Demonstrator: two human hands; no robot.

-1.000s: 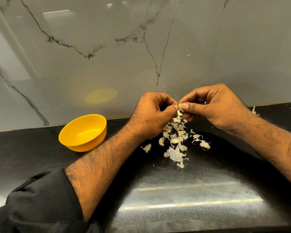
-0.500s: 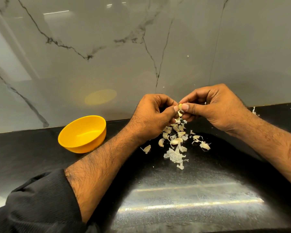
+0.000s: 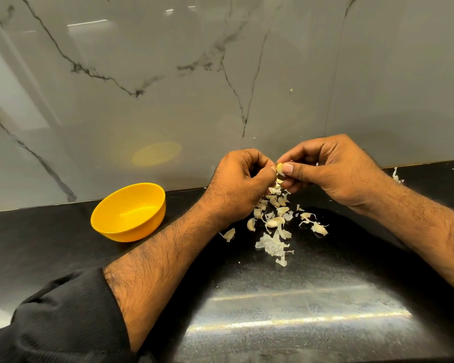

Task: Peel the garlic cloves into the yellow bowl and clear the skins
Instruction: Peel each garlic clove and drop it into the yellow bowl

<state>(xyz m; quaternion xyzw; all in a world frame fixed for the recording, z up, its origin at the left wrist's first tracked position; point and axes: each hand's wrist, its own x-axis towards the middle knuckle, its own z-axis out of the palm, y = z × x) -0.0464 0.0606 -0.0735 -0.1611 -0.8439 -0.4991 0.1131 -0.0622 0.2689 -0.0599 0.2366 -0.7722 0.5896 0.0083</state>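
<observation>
Little has shifted since 1 second ago: both hands stay raised together over the black speckled stone counter (image 3: 286, 297), working the same small pale garlic clove (image 3: 279, 169). The left hand (image 3: 240, 183) pinches it with curled fingers, and the right hand (image 3: 333, 170) grips it between thumb and forefinger. Below them lies a scatter of cloves and papery white skins (image 3: 271, 221). The round yellow plastic bowl (image 3: 129, 212) sits well apart to the left, near the grey veined marble wall (image 3: 168, 87).
</observation>
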